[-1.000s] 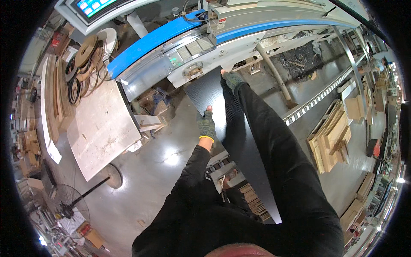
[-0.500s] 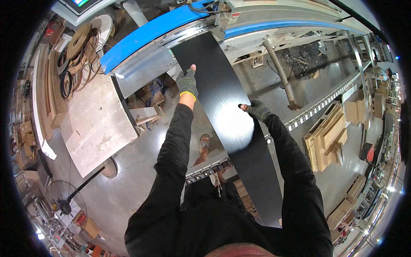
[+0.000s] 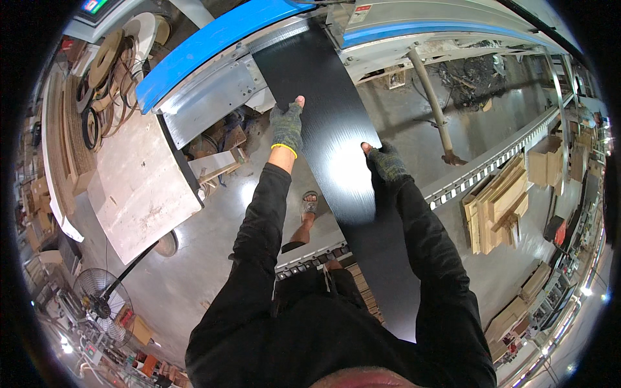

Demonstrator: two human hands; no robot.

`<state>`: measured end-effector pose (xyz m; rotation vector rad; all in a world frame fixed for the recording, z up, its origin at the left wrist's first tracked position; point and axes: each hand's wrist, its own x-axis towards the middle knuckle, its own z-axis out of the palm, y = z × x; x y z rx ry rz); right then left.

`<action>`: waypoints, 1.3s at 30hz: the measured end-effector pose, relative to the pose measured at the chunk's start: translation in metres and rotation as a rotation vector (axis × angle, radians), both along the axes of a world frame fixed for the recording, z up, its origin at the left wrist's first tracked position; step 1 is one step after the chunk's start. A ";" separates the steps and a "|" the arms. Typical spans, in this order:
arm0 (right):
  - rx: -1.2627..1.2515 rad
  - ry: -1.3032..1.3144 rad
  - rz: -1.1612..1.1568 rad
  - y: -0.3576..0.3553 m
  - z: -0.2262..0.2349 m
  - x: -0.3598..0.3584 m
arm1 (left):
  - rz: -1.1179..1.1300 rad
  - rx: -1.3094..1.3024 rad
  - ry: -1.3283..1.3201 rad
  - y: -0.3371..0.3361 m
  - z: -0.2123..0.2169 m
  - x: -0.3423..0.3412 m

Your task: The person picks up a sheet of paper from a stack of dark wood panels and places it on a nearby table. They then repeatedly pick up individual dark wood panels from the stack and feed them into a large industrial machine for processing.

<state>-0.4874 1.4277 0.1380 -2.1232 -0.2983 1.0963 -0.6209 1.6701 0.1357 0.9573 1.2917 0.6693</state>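
Observation:
A long black wood-grain panel [image 3: 326,113] slants from the machine at the far side down past my right side. Its far end lies at the metal bed, under the edge of the machine [image 3: 446,18]. My left hand [image 3: 286,126], in a grey knit glove with a yellow cuff, grips the panel's left edge, thumb on top. Farther down, my right hand [image 3: 387,161], in a similar glove, clasps the right edge with its thumb on the face. The fingers of both hands are partly hidden under the board. Bright light glares off the panel between them.
At the left, a pale worktable [image 3: 145,187] bears rolls of edge banding [image 3: 107,58]. A blue guard [image 3: 213,48] curves along the machine. A roller rail [image 3: 495,158] runs at the right, beside stacked boards [image 3: 498,207]. A floor fan [image 3: 100,301] stands lower left.
The panel has moved farther toward the machine, its far end now reaching under the machine's edge. Both hands keep their hold, and the view has shifted slightly.

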 end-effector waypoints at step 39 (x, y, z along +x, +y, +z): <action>-0.241 -0.815 -0.110 -0.375 0.052 -0.228 | -1.131 0.361 0.298 -0.043 -0.102 0.183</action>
